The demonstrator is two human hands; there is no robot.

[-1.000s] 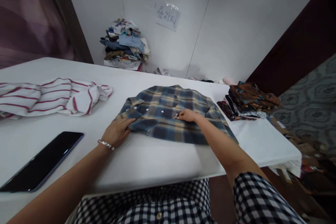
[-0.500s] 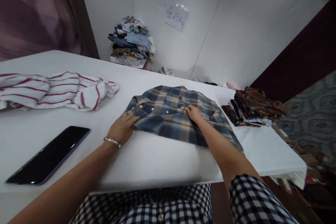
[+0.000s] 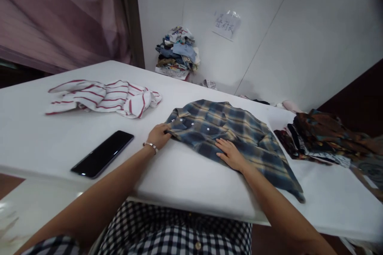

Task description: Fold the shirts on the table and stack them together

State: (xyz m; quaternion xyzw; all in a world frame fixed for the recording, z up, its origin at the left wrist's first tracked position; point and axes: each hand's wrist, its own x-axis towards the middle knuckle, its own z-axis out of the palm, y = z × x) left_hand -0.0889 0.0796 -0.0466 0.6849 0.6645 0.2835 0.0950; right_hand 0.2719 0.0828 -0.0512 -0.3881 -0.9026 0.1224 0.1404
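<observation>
A blue and tan plaid shirt [image 3: 239, 131] lies spread on the white table [image 3: 185, 179], its buttoned front facing up. My left hand [image 3: 160, 135] pinches the shirt's left edge near the collar; a silver bracelet sits on that wrist. My right hand [image 3: 229, 153] lies flat, fingers apart, on the near part of the shirt's front.
A black phone [image 3: 103, 153] lies on the table to the left of my left hand. A red-and-white striped garment [image 3: 104, 96] lies at the far left. Dark patterned clothes [image 3: 320, 135] are heaped at the right. Another clothes pile [image 3: 178, 51] stands by the wall under a paper sign [image 3: 226, 24].
My right hand has let go of the button line, slid toward me and flattened on the shirt. The camera has swung to the left. My left hand keeps its hold.
</observation>
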